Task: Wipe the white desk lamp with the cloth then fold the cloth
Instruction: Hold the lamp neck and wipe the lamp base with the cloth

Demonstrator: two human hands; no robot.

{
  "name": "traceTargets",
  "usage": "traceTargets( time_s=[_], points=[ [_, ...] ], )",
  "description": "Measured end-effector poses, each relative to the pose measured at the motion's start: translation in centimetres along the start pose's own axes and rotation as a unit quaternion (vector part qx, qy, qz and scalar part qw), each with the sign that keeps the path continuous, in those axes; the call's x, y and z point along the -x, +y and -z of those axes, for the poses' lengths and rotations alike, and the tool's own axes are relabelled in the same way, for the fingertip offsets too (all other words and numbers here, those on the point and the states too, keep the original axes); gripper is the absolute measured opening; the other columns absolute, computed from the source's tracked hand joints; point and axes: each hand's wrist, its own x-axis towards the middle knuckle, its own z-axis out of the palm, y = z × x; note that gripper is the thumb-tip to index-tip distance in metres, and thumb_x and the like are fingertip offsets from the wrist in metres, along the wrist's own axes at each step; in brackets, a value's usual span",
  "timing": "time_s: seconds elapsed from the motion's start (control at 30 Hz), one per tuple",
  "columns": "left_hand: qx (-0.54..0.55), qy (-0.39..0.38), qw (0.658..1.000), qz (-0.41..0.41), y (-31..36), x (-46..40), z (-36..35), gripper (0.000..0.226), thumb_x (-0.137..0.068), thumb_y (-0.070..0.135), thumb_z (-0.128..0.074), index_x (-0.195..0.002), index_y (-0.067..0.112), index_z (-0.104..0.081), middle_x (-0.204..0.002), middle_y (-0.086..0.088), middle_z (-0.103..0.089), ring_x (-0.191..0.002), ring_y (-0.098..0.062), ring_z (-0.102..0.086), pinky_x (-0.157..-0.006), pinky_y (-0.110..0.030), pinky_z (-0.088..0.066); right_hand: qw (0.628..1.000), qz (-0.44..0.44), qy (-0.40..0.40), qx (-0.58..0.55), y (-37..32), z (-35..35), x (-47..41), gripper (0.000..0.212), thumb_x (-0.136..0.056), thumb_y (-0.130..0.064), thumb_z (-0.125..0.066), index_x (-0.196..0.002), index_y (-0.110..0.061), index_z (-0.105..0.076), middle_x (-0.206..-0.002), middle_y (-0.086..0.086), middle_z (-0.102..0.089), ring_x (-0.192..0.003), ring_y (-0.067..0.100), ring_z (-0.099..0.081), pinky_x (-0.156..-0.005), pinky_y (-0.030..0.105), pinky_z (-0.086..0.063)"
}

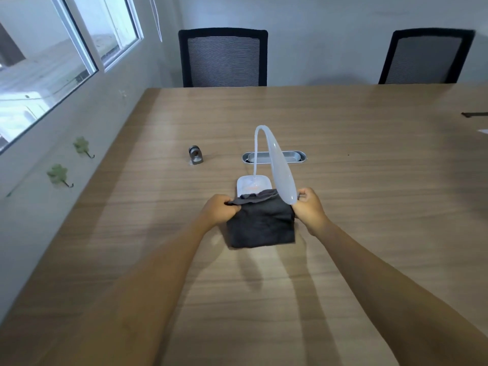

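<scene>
A white desk lamp (280, 167) stands mid-table on a flat square base, its thin neck arching over and its long head slanting down toward me. Just in front of the base lies a dark grey cloth (261, 225), folded into a rough square on the wooden table (184, 233). My left hand (220, 208) pinches the cloth's far left corner. My right hand (309, 207) grips the far right corner, right beside the tip of the lamp head. The cloth's far edge is lifted and covers the front of the lamp base.
A small metal fitting (196, 155) sits left of the lamp. A silver cable grommet (290, 156) is set in the table behind it. Two black mesh chairs (223, 58) (425, 58) stand at the far edge. A window wall runs along the left.
</scene>
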Motion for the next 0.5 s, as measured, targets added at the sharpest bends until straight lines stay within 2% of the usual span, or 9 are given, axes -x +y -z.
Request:
traceTargets(
  time_s=[0.07,0.13,0.23,0.3,0.33,0.37,0.4,0.47,0.5],
  points=[
    [0.014,0.003,1.0,0.017,0.1,-1.2,0.1,0.02,-0.086,0.022,-0.061,-0.072,0.008,-0.061,-0.068,-0.003,-0.053,-0.065,-0.016,-0.046,-0.059,-0.029,-0.033,1.0,0.007,0.01,-0.008,-0.4,-0.5,-0.9,0.025,-0.082,-0.019,-0.066,-0.095,-0.015,-0.045,-0.089,0.001,-0.054,-0.075,0.016,-0.053,-0.062,0.029,-0.045],
    [0.037,0.009,0.999,0.026,0.2,-2.5,0.2,0.023,-0.086,0.024,-0.061,-0.071,0.007,-0.061,-0.07,-0.004,-0.053,-0.066,-0.017,-0.047,-0.061,-0.029,-0.033,0.999,0.007,0.02,-0.031,-1.2,-1.0,-1.2,0.03,-0.079,-0.023,-0.065,-0.096,-0.015,-0.041,-0.087,-0.001,-0.049,-0.073,0.015,-0.05,-0.063,0.027,-0.041],
    [0.046,0.006,0.999,0.029,0.0,-3.9,0.5,0.021,-0.086,0.024,-0.059,-0.072,0.009,-0.06,-0.073,-0.005,-0.05,-0.069,-0.018,-0.044,-0.059,-0.03,-0.03,0.997,0.002,0.033,-0.074,-2.1,-1.5,-2.0,0.046,-0.06,-0.039,-0.055,-0.097,-0.017,-0.039,-0.084,0.0,-0.049,-0.074,0.018,-0.046,-0.07,0.027,-0.039],
    [0.023,0.004,0.999,0.023,-0.2,-4.9,0.7,0.021,-0.086,0.023,-0.058,-0.07,0.01,-0.059,-0.07,-0.006,-0.05,-0.068,-0.019,-0.045,-0.057,-0.03,-0.03,0.999,0.017,0.052,-0.004,-1.7,-1.9,-3.1,0.027,-0.079,-0.026,-0.058,-0.096,-0.02,-0.037,-0.09,0.002,-0.05,-0.083,0.023,-0.047,-0.073,0.028,-0.038],
    [0.017,0.006,1.0,0.018,-0.3,-5.4,1.0,0.017,-0.085,0.02,-0.058,-0.073,0.009,-0.061,-0.071,-0.007,-0.054,-0.07,-0.021,-0.049,-0.06,-0.029,-0.035,0.997,0.008,0.07,0.004,-1.5,-2.4,-3.3,0.018,-0.087,-0.018,-0.055,-0.093,-0.021,-0.038,-0.088,0.001,-0.051,-0.085,0.025,-0.049,-0.069,0.027,-0.039],
    [0.017,0.004,1.0,0.006,-0.4,-5.9,1.3,0.012,-0.085,0.016,-0.057,-0.082,0.007,-0.066,-0.08,-0.009,-0.062,-0.077,-0.022,-0.057,-0.068,-0.028,-0.041,0.996,0.004,0.087,0.013,-1.0,-3.1,-3.5,0.014,-0.089,-0.014,-0.053,-0.091,-0.019,-0.04,-0.086,0.0,-0.053,-0.088,0.029,-0.052,-0.066,0.025,-0.039],
    [0.013,0.004,1.0,-0.007,-0.4,-6.5,1.7,0.02,-0.085,0.013,-0.056,-0.099,0.007,-0.069,-0.098,-0.01,-0.068,-0.093,-0.024,-0.063,-0.08,-0.027,-0.044,0.992,0.024,0.115,0.043,-0.4,-3.7,-3.4,0.011,-0.088,-0.014,-0.054,-0.093,-0.016,-0.044,-0.089,0.001,-0.055,-0.095,0.032,-0.054,-0.067,0.026,-0.041],
    [-0.041,0.001,0.998,-0.042,-0.2,-7.4,2.6,0.042,-0.089,0.012,-0.049,-0.13,0.011,-0.057,-0.134,-0.008,-0.057,-0.123,-0.023,-0.054,-0.101,-0.026,-0.037,0.971,0.116,0.137,0.159,1.3,-5.0,-2.6,0.027,-0.084,-0.023,-0.055,-0.108,-0.011,-0.049,-0.111,0.01,-0.057,-0.11,0.032,-0.051,-0.085,0.028,-0.041],
    [-0.078,0.0,0.995,-0.068,-0.1,-7.8,2.8,0.046,-0.092,0.012,-0.045,-0.137,0.014,-0.051,-0.144,-0.007,-0.049,-0.132,-0.023,-0.047,-0.108,-0.026,-0.032,0.958,0.153,0.117,0.211,2.0,-5.9,-1.8,0.039,-0.084,-0.032,-0.05,-0.116,-0.01,-0.049,-0.12,0.012,-0.056,-0.116,0.032,-0.05,-0.094,0.03,-0.04]
  ],
)
